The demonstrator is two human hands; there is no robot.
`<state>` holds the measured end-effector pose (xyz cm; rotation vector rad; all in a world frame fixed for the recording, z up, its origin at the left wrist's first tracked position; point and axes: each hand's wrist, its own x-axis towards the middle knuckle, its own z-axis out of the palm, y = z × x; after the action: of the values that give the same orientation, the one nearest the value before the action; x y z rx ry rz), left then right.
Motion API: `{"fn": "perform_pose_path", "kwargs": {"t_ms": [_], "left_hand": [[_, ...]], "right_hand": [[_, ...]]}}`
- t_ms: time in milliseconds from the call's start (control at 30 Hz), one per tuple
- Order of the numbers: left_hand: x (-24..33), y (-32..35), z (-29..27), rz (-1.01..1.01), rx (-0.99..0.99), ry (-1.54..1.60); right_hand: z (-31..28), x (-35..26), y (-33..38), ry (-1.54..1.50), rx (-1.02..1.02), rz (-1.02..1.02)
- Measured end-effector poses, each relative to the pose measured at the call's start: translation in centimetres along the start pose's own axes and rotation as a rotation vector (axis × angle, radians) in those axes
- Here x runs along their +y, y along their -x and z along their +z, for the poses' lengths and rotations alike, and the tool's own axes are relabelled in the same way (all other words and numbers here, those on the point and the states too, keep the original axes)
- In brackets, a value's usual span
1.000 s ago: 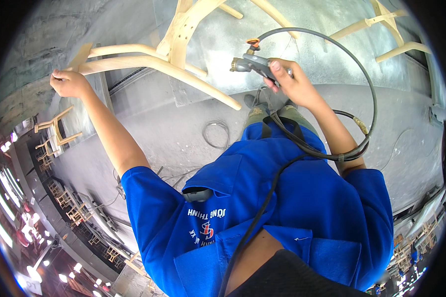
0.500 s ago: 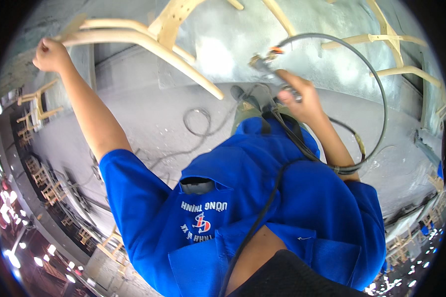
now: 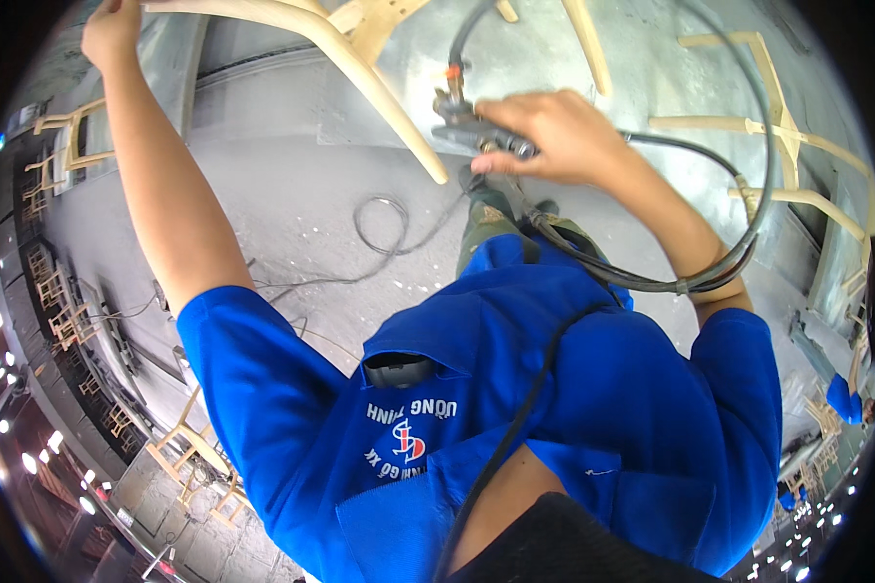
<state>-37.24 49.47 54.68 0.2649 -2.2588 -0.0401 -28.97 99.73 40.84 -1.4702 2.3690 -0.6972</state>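
My left hand (image 3: 112, 37) is raised at the upper left, its fingers partly cut off by the picture's edge. It is closed on the end of a pale wooden chair frame (image 3: 350, 70), whose long curved leg slants down toward the middle. My right hand (image 3: 554, 131) is wrapped round a metal spray gun (image 3: 472, 126), its nozzle end pointing left, close to the tip of that leg but apart from it. A dark hose (image 3: 756, 185) rises from the gun, loops to the right and lies bundled against my right forearm.
More pale wooden frames (image 3: 783, 126) stand at the upper right. A thin hose (image 3: 384, 251) lies coiled on the grey floor left of my feet. Rows of wooden chair frames (image 3: 53, 296) line the left edge. A blue-clad person (image 3: 843, 398) shows at the far right.
My right hand has swung the spray gun left and turned it, nearer the frame's leg. My left hand and the wooden frame have shifted upward in the picture.
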Motion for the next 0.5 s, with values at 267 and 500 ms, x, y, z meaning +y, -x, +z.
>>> {"fn": "perform_pose_path", "kwargs": {"t_ms": [267,500], "left_hand": [[1.1,-1.2,-2.9,-0.09,-0.194,-0.01],[-2.1,-2.7,0.5,-0.081,-0.166,-0.089]], "right_hand": [[-6.7,-3.3,-7.9,0.147,1.134,-0.402],[-0.2,4.2,3.5,-0.117,0.12,0.052]]}}
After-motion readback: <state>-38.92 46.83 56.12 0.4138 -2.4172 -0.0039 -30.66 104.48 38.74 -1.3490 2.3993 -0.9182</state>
